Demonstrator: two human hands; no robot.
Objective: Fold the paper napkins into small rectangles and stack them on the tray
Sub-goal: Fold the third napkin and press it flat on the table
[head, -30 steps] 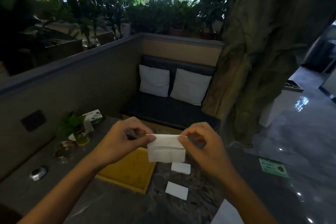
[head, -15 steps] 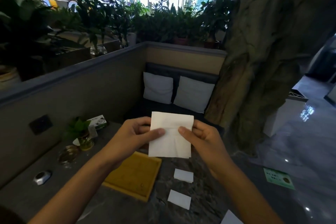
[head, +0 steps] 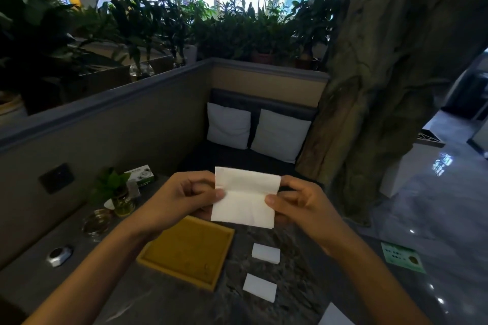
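A white paper napkin (head: pixel 244 198) is being held up in the air above the table, with a horizontal crease running across it near the top. The left hand (head: pixel 182 200) is pinching its left edge between thumb and curled fingers, and the right hand (head: pixel 298 202) is pinching its right edge the same way. Below it, a square yellow tray (head: pixel 148 254) is sitting on the dark marbled table (head: pixel 163 301); nothing is showing inside it. Two small folded napkins, one farther (head: pixel 265 253) and one nearer (head: pixel 259 287), are lying on the table just right of the tray. A green card (head: pixel 402 261) is lying farther right, its print too small to read. Along the left wall a small plant in a glass jar (head: pixel 120 196), a green and white box (head: pixel 141 175) and a glass dish (head: pixel 96 221) are standing. Beyond, two pale cushions (head: pixel 228 125) are leaning on a dark bench, with leafy plants (head: pixel 237 26) above.
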